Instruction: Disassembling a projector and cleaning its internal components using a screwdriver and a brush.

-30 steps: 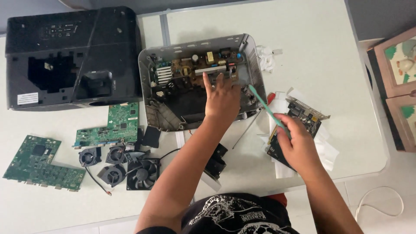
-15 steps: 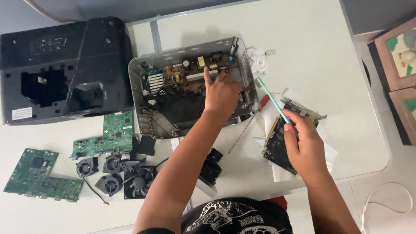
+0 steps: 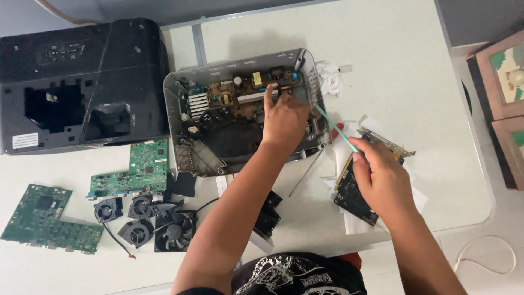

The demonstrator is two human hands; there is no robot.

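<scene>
White table [image 3: 382, 65], fans [image 3: 144, 221], circuit boards [image 3: 49, 221]

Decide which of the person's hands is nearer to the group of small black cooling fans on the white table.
Left. The left hand rests inside the open grey chassis, up-right of the fans; the right hand is farther right, gripping a teal-handled screwdriver.

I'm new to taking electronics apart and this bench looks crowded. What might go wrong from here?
The left hand rests fingers on the brown power board inside the grey chassis; bare contact there may be unsafe or harm parts. The right hand has a teal screwdriver in its grip, angled toward the chassis; a slip might gouge components. The fans lie loose nearby, wires easily snagged.
</scene>
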